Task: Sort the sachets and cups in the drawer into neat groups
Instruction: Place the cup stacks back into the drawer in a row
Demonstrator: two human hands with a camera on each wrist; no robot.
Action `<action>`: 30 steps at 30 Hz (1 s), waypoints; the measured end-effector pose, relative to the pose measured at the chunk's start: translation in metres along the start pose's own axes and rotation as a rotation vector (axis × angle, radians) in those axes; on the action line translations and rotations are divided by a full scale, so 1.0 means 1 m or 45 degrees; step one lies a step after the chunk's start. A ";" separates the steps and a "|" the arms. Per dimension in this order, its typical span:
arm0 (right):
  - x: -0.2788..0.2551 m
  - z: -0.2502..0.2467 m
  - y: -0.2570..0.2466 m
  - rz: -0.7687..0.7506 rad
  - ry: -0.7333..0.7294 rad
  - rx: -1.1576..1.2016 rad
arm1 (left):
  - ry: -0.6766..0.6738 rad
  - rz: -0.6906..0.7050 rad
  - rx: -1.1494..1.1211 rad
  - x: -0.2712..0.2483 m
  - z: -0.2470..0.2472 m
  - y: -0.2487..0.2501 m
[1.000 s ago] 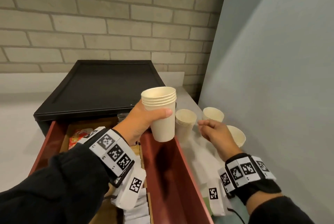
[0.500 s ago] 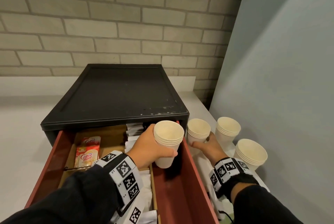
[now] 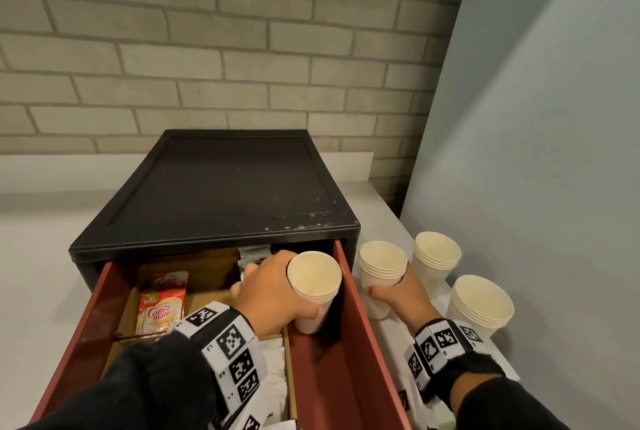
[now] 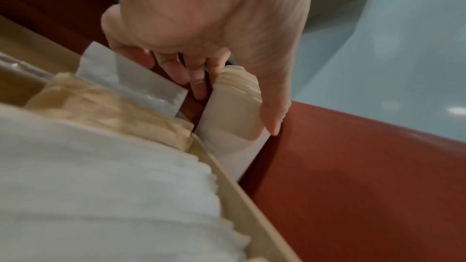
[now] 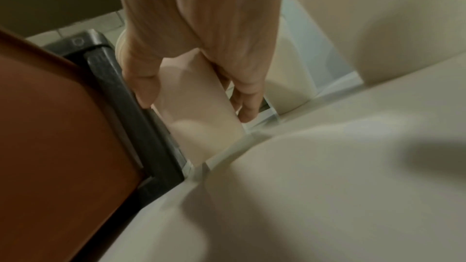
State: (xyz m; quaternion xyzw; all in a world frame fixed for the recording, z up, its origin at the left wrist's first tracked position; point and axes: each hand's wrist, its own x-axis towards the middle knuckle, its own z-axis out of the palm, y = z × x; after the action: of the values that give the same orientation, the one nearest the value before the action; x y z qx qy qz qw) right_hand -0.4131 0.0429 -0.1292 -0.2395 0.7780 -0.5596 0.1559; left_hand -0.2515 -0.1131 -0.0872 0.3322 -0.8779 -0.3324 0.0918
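Observation:
My left hand [image 3: 277,291] grips a stack of cream paper cups [image 3: 313,285] and holds it upright in the right compartment of the open red drawer [image 3: 353,343]. In the left wrist view the fingers [image 4: 199,85] and thumb wrap this stack [image 4: 232,119] beside the divider. My right hand [image 3: 398,294] grips a second cup stack [image 3: 381,263] standing on the counter just right of the drawer; the right wrist view shows the thumb and fingers [image 5: 247,107] round this stack [image 5: 196,107]. Coffee-mate sachets [image 3: 161,308] lie in the drawer's left compartment, white sachets [image 3: 273,370] in the middle one.
Two more cup stacks [image 3: 437,254] [image 3: 481,303] stand on the narrow counter by the grey-blue wall [image 3: 536,152]. The black cabinet top [image 3: 221,187] overhangs the back of the drawer. Loose white sachets [image 3: 408,405] lie on the counter by my right wrist.
My left hand has lowered its cup stack from above the drawer into the right compartment. My right hand has reached forward and taken hold of the nearest stack on the counter.

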 end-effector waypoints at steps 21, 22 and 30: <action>-0.038 -0.041 -0.095 -0.291 -0.107 0.171 | -0.051 -0.153 0.438 -0.015 -0.035 0.018; -0.041 -0.041 -0.103 -0.325 -0.129 0.187 | -0.053 -0.075 0.381 -0.020 -0.041 0.023; -0.085 -0.030 -0.141 -0.484 -0.354 -0.025 | -0.311 0.634 -0.920 -0.065 -0.057 0.072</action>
State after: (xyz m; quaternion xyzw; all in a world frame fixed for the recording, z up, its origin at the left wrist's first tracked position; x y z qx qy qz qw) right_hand -0.3292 0.0765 0.0115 -0.4579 0.6953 -0.5331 0.1509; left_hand -0.2179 -0.0612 0.0069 0.0162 -0.7630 -0.6221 0.1748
